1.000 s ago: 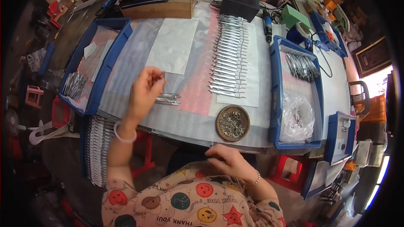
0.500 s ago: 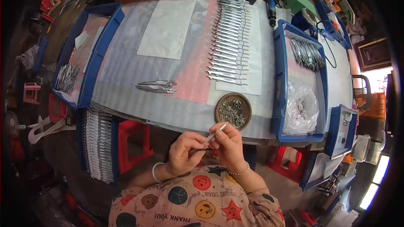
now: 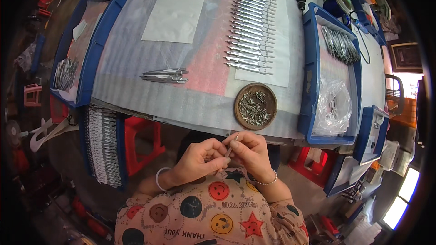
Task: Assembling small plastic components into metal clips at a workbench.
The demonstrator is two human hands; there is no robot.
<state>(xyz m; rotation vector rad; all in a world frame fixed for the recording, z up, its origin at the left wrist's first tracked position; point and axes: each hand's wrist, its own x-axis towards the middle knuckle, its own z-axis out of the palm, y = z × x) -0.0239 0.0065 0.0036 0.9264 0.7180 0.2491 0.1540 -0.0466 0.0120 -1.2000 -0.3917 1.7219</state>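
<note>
Head view: left hand (image 3: 198,157) and right hand (image 3: 254,152) are pinching a slim metal piece (image 3: 229,152) between fingers, a bowl (image 3: 270,100) resting nearby.

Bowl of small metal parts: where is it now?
In the head view, the bowl sits right of centre by the table's near edge, below the row of metal pieces.

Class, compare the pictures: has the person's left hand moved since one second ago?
Yes: judged against the table, the left hand has moved rightward and back, from above the tabletop to outside its near edge.
</note>
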